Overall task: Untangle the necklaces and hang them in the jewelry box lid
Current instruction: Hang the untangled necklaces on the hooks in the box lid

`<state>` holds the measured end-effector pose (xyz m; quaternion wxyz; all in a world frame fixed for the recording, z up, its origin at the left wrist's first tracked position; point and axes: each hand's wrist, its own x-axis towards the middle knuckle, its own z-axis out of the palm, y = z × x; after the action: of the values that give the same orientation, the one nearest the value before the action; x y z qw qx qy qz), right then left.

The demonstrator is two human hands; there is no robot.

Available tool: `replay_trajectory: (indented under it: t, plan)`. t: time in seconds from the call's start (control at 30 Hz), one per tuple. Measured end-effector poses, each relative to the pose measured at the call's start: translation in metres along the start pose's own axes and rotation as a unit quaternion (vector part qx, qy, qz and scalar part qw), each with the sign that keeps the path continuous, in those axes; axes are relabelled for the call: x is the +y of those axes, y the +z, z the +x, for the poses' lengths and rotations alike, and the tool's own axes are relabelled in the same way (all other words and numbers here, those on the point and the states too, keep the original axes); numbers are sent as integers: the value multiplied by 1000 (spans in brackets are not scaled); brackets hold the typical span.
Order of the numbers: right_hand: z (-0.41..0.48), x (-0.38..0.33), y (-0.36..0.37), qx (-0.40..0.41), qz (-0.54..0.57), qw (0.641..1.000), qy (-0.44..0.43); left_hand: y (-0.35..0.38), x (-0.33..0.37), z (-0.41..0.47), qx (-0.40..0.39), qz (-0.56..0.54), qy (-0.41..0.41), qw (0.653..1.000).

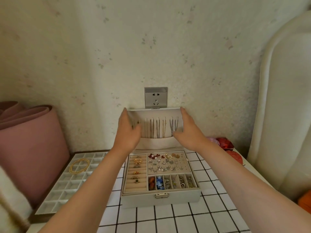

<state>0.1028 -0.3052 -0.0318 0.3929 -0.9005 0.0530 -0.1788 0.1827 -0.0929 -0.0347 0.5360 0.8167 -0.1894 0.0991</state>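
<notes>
The left hand [128, 130] and right hand [188, 130] flank the upright lid [151, 109], fingers straight and gripping nothing, seemingly steadying it so the necklaces [158, 127] hang separately.

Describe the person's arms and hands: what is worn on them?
No sleeve shows: the left arm and right arm are bare to the frame's edge. The left hand and right hand wear no gloves; no watch or bracelet shows at either wrist. Fingers too blurred to rule out rings.

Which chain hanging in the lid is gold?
The gold chain, right of centre in the lid. The other chains in view are silver-grey. The left hand may hide more.
</notes>
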Motion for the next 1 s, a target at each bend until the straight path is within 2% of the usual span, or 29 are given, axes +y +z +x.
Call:
replay_trajectory:
  t: [0.1, 0.17, 0.27, 0.37, 0.67, 0.8, 0.9, 1.0]
  plan:
    - [-3, -3, -9, 29, 31, 999, 9, -14, 7, -3, 21, -42, -16, 999]
    - [-8, -5, -18, 35, 24, 999, 8, -26, 11, -5, 37, -24, -15, 999]
    - [-21, -12, -31, 40, -20, 999, -1, -45, 16, -13, 28, 49, -12, 998]
    - [-41, -21, -38, 23, -111, 994, -4, -55, 17, -35, 1, 122, 20, 992]
    - [-126, -15, -26, 14, -250, 966, -66, -63, 0, -120, -12, 140, 72, 987]
    - [-155, 4, -1, 30, -337, 939, -64, -61, -15, -143, -20, 165, 67, 984]
    - [-166, 13, 12, 21, -354, 933, -67, -58, -25, -155, -44, 190, 64, 979]
    - [-167, 28, 18, -2, -355, 931, -84, -51, -38, -164, -64, 246, 110, 961]
